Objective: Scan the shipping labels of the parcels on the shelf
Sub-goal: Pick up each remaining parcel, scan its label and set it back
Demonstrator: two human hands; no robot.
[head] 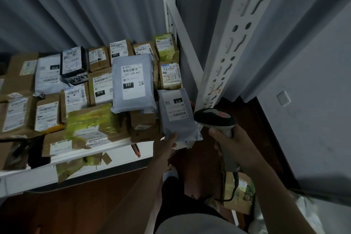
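At a parcel-crowded shelf point(121, 155), the left hand point(167, 145) grips a grey mailer point(176, 114) while the right hand point(228, 138) clasps a scanner point(215, 118), which likely next needs aiming at its label point(175, 107).

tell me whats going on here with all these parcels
A person is scanning parcel labels at a shelf. The left hand holds the lower edge of a grey mailer bag at the shelf's front corner, label facing up. The right hand grips a handheld scanner right beside that bag. Many other labelled boxes and bags cover the shelf.
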